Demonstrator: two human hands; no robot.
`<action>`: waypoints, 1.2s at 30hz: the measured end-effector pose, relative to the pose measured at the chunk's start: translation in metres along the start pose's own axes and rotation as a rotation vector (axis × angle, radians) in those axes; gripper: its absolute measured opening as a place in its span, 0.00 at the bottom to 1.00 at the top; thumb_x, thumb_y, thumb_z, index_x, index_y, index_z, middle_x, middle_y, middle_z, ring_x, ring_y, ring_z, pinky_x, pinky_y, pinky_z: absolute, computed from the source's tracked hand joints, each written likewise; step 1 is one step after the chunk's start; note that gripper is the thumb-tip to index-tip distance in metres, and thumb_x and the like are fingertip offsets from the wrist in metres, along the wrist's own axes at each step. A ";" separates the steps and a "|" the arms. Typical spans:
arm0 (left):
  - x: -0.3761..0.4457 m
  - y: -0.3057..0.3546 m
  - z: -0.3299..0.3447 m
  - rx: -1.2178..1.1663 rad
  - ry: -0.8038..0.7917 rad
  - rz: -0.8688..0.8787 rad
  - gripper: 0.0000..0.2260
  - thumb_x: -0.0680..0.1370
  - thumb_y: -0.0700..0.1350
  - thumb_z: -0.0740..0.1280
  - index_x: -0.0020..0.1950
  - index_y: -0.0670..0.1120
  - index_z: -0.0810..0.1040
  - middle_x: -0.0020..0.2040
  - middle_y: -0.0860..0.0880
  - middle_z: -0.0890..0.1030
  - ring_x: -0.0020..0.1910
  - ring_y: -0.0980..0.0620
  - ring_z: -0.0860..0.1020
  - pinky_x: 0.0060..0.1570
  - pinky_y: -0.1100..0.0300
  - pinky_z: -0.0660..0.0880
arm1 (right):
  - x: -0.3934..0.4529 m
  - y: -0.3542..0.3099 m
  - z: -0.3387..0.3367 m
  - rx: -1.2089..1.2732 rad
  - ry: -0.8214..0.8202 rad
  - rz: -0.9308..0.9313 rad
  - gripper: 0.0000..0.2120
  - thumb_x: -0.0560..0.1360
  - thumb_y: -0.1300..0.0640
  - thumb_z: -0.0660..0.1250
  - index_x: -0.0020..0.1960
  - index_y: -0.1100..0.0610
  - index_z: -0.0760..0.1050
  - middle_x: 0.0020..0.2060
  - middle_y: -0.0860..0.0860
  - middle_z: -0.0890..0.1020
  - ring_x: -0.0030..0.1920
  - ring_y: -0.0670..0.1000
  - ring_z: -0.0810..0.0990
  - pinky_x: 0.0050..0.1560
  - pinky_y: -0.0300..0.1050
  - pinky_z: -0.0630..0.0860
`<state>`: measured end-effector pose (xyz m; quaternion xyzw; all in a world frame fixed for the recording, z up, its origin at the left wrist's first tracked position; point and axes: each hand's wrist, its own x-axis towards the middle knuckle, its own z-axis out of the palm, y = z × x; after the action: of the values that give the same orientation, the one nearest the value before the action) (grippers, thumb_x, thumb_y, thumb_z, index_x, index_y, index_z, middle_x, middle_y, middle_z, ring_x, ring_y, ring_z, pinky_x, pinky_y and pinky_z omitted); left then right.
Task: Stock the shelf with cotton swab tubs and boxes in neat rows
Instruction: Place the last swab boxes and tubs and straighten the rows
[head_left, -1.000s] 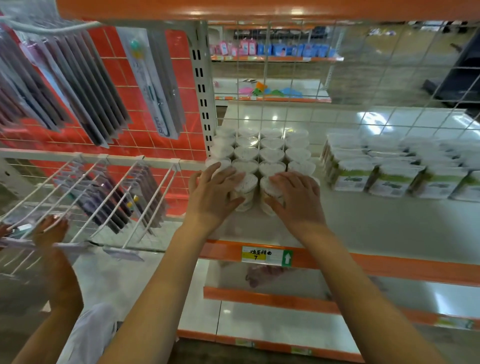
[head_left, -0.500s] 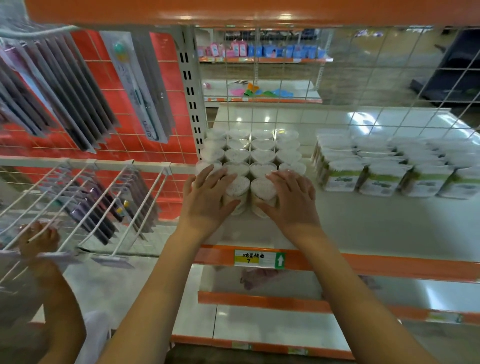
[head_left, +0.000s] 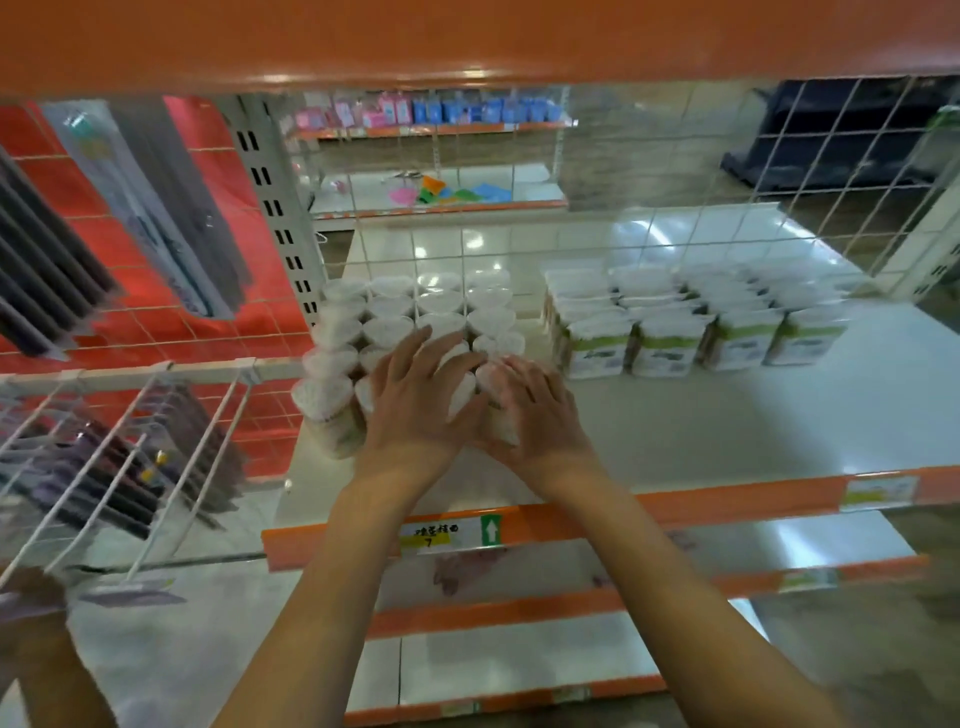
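Note:
Round clear cotton swab tubs (head_left: 415, 306) stand in several rows at the left end of the white shelf (head_left: 727, 426). My left hand (head_left: 415, 400) lies with splayed fingers over a front tub (head_left: 461, 397) and presses on it. My right hand (head_left: 537, 410) wraps fingers and thumb round the front tub beside it (head_left: 501, 423). The two tubs touch each other. One more front tub (head_left: 324, 415) stands free at the left. Green-and-white cotton swab boxes (head_left: 665, 343) sit in rows to the right, apart from the tubs.
A wire mesh (head_left: 649, 208) backs the shelf and an orange shelf edge (head_left: 467, 41) hangs overhead. Wire hooks with packaged goods (head_left: 130, 452) stick out on the left. Another person's hand (head_left: 26, 597) is at the lower left. Lower shelves (head_left: 519, 660) lie beneath.
Both hands have stayed on the two front tubs and drawn closer together. The view has shifted, bringing the left front tub and the boxes into fuller sight.

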<state>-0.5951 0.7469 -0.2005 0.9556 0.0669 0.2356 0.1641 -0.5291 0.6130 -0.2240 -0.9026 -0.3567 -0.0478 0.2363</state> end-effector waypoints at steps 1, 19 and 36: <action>0.002 0.010 0.000 -0.024 0.014 0.017 0.26 0.72 0.61 0.51 0.64 0.54 0.75 0.70 0.54 0.70 0.73 0.50 0.59 0.69 0.55 0.50 | -0.003 0.007 -0.006 0.013 -0.021 0.024 0.35 0.76 0.43 0.63 0.76 0.54 0.53 0.76 0.49 0.53 0.76 0.51 0.48 0.74 0.46 0.47; 0.079 0.171 0.140 -0.899 -0.284 -0.461 0.24 0.79 0.35 0.59 0.75 0.45 0.61 0.71 0.44 0.68 0.71 0.46 0.65 0.71 0.54 0.60 | -0.010 0.183 -0.071 0.914 0.115 0.411 0.26 0.75 0.58 0.69 0.70 0.52 0.66 0.61 0.47 0.75 0.58 0.44 0.75 0.49 0.28 0.73; 0.106 0.204 0.163 -0.869 -0.142 -0.762 0.28 0.79 0.35 0.56 0.77 0.47 0.54 0.73 0.42 0.64 0.71 0.46 0.64 0.68 0.59 0.59 | 0.015 0.210 -0.066 0.954 -0.028 0.413 0.35 0.74 0.65 0.65 0.75 0.51 0.54 0.67 0.54 0.67 0.66 0.53 0.67 0.68 0.50 0.67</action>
<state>-0.4144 0.5314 -0.2207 0.7225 0.2922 0.1009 0.6184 -0.3727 0.4591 -0.2442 -0.7466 -0.1563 0.1797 0.6212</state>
